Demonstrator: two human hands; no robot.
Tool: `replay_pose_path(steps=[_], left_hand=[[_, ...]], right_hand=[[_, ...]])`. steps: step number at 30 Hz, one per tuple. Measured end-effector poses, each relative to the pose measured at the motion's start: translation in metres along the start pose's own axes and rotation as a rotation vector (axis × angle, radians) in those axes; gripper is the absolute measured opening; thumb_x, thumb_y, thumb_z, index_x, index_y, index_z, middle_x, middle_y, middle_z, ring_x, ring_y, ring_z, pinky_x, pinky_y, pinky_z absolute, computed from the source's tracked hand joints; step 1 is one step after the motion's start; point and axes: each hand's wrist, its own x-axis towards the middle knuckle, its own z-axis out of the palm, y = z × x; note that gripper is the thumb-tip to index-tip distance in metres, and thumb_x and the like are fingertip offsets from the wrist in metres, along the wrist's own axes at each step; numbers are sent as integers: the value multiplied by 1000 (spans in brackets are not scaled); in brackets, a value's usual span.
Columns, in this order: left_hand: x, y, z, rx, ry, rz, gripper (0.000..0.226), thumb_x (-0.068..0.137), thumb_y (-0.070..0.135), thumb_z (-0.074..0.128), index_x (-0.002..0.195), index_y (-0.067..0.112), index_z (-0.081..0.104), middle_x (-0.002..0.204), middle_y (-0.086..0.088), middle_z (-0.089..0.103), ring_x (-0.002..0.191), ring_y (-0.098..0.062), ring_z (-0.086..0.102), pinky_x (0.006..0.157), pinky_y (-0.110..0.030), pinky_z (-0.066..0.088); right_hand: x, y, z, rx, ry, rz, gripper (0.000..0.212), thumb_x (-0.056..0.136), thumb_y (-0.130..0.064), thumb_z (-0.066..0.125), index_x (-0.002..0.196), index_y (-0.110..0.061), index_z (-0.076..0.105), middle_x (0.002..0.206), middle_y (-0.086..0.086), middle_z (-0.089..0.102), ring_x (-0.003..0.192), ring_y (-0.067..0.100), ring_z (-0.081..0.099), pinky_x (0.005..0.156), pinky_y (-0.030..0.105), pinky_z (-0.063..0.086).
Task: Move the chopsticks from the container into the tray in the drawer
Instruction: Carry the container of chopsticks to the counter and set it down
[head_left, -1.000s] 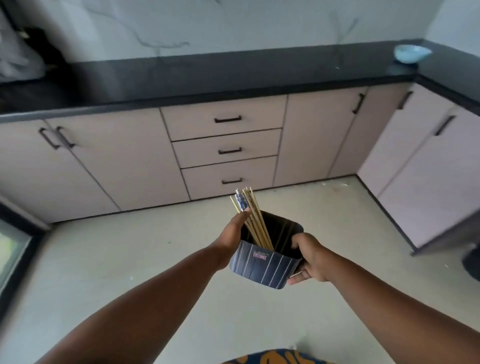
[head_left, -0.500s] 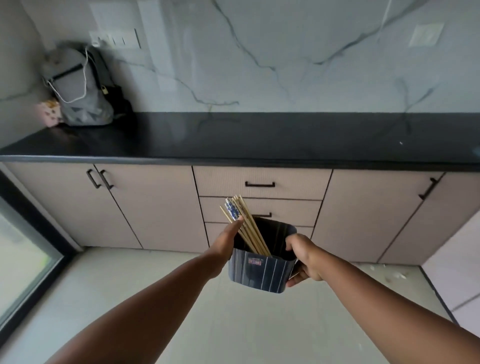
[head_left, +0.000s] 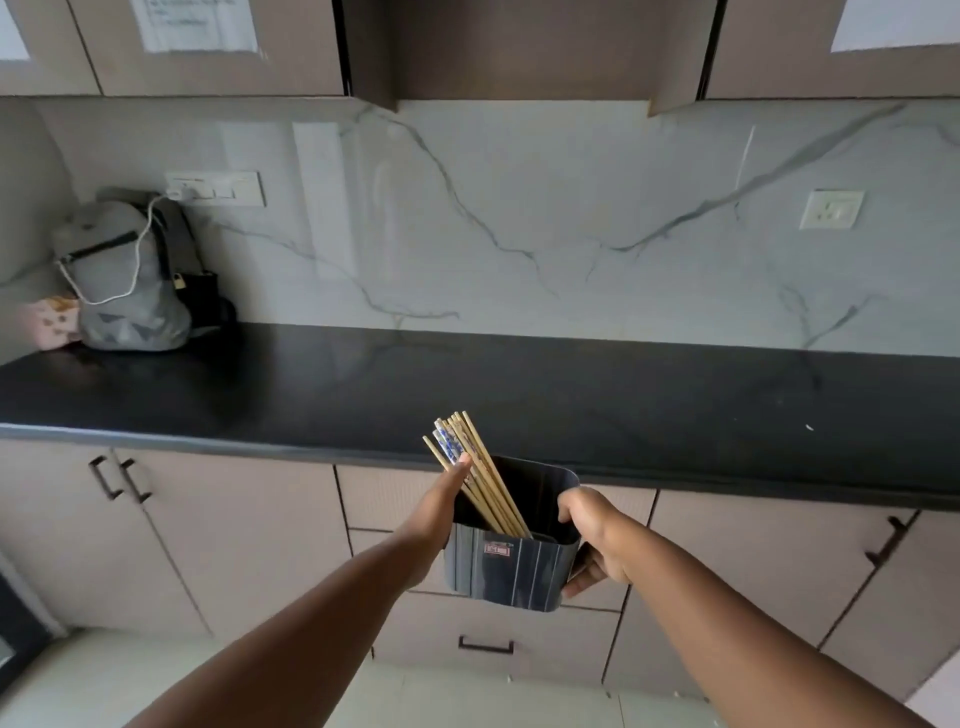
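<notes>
Before the closed drawers, both hands grip the container; the person should keep the chopsticks steadied while setting it down

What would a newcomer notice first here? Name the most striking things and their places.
First, the dark striped container held low in the middle, before the closed drawers, by the left hand and right hand, with chopsticks fanning out of it. Next, the grey backpack at the far left of the black countertop.
</notes>
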Motion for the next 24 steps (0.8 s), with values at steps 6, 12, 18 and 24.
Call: replay_pose_path(steps=[6,12,18,24], left_hand=[[101,27,-18,-129,2,-2,69,86,70,40,136,24,53,141,-5,55,132,-22,45,116,-47,20],[187,49,-32,-182,-123,-46,69,79,73,45,122,23,64,124,-8,67,118,-28,59,111,-53,31],[242,56,-26,-159,-117,4,51,93,62,38,120,27,62,128,-4,63,121,-21,53,112,-47,27],[286,56,-12,-101,-35,31,54,98,51,37,139,17,46,141,-3,50,126,-14,42,101,-31,25]], right_hand=[[61,-68,-15,35,76,-33,35,90,-25,38,119,-7,47,120,26,56,89,43,66,56,41,60],[119,-118,-26,96,193,-10,29,91,-27,39,114,-12,49,119,23,55,99,42,61,60,44,61],[166,-140,-41,131,266,-5,23,93,-27,39,113,-18,47,121,17,50,100,40,56,65,49,61],[220,-157,-61,129,288,-25,27,93,-23,41,119,-19,47,125,10,40,117,39,45,64,49,58]])
